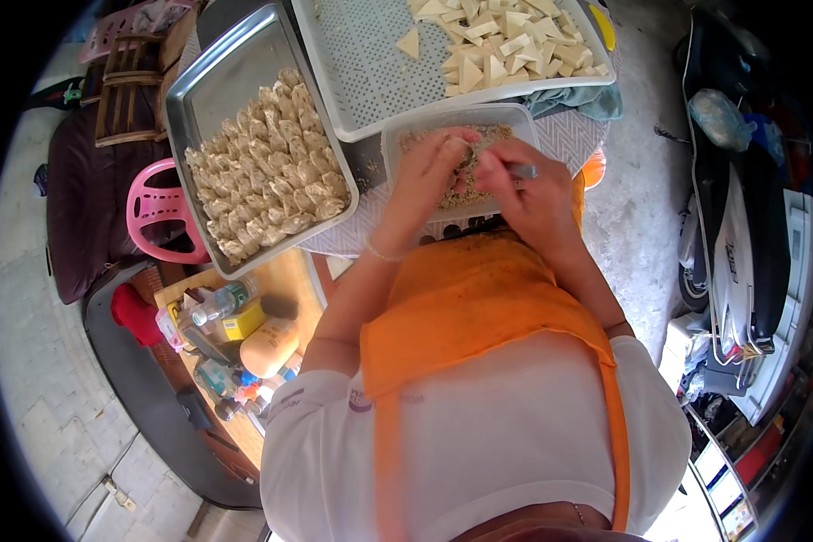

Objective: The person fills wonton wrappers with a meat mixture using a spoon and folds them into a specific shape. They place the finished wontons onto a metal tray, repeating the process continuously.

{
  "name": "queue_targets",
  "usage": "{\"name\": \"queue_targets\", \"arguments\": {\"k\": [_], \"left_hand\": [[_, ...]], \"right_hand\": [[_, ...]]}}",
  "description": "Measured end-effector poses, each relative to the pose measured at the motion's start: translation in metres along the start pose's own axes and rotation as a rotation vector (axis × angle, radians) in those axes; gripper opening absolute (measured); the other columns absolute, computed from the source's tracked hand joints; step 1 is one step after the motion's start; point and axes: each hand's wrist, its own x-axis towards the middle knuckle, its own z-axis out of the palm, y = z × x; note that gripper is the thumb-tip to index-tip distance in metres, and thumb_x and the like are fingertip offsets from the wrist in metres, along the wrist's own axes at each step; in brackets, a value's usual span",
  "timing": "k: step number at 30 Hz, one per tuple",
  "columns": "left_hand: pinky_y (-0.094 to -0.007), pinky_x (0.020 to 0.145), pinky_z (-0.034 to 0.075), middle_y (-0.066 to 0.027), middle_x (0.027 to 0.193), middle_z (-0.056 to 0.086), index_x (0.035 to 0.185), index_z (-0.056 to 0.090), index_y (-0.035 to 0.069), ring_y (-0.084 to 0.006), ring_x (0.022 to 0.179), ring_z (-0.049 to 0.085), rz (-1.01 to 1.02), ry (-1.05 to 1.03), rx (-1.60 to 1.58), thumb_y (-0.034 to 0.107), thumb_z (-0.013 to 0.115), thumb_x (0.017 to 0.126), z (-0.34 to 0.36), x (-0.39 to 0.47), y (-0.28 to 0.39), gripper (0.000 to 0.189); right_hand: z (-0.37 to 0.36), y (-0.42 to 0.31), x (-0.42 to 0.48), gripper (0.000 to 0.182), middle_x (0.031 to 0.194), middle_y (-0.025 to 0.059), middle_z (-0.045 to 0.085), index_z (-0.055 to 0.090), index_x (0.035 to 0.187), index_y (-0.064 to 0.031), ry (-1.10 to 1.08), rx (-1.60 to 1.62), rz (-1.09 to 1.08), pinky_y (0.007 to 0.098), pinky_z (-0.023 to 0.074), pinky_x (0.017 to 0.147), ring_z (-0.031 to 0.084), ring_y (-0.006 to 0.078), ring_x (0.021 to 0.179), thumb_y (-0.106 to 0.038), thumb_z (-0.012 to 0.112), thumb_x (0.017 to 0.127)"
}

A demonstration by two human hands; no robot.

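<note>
Both hands are over a translucent plastic tub [530, 126] of crumbly brown minced filling [471, 198]. My left hand [428, 169] cups a small piece of food [468, 157], mostly hidden by the fingers. Close beside it, my right hand [532, 186] grips a small utensil [523, 171]; a grey end shows past the fingers, and its working end is hidden. To the left, a metal tray [234, 71] carries rows of filled, pale pieces [264, 169]. Behind the tub, a white perforated tray [359, 74] bears a heap of pale tofu triangles [508, 44].
A teal cloth [579, 103] lies by the perforated tray's near right corner. Left of the table are a pink plastic chair [159, 210] and a wooden table [281, 267] with bottles and boxes. On the right stands a motor scooter [738, 230]. An orange apron [474, 284] covers my front.
</note>
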Motion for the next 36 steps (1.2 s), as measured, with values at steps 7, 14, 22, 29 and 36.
{"name": "queue_targets", "arguments": {"k": [7,14,22,29,36], "left_hand": [[-0.0212,0.054,0.041,0.002,0.071,0.053,0.096,0.063,0.002,-0.008,0.058,0.05,0.042,0.049,-0.053,0.021,0.045,0.098,-0.019,0.003,-0.019,0.025],[-0.0225,0.047,0.035,0.0007,0.066,0.049,0.08,0.058,0.004,-0.0092,0.05,0.043,0.012,-0.013,-0.348,0.027,0.045,0.098,-0.006,0.005,-0.024,0.032],[-0.0238,0.04,0.03,0.0019,0.051,0.042,0.068,0.052,0.008,-0.0092,0.044,0.038,-0.147,0.059,-0.165,0.034,0.041,0.1,0.0,0.0,-0.012,0.043],[-0.0244,0.037,0.032,-0.0061,0.061,0.054,0.074,0.056,0.003,-0.0111,0.043,0.042,-0.078,-0.072,-0.367,0.03,0.041,0.1,-0.014,0.008,-0.032,0.04],[-0.0237,0.049,0.035,-0.0034,0.081,0.056,0.104,0.058,0.003,-0.0115,0.059,0.044,-0.101,-0.082,-0.411,0.029,0.038,0.101,-0.005,0.004,-0.016,0.033]], "right_hand": [[-0.022,-0.008,-0.016,0.016,0.077,0.0102,0.064,0.061,0.085,0.0053,0.28,0.19,0.102,0.0244,0.0511,0.052,0.064,0.0152,0.059,-0.006,0.053,0.095],[-0.015,0.048,-0.023,0.022,0.076,0.0087,0.064,0.062,0.086,0.0066,0.178,0.192,0.371,0.0228,0.0503,0.052,0.062,0.0117,0.056,-0.011,0.053,0.095],[0.001,0.061,-0.03,0.024,0.072,0.0065,0.064,0.064,0.082,0.0064,0.102,0.194,0.461,0.0229,0.05,0.05,0.062,0.011,0.055,-0.013,0.056,0.094],[0.001,0.059,-0.027,0.023,0.076,0.0069,0.065,0.063,0.082,0.0078,0.077,0.139,0.431,0.023,0.0525,0.051,0.064,0.0116,0.058,-0.012,0.058,0.093],[0.001,0.052,-0.026,0.021,0.069,0.0079,0.066,0.064,0.085,0.0054,0.096,0.132,0.455,0.0229,0.0526,0.052,0.065,0.0117,0.057,-0.012,0.057,0.093]]}}
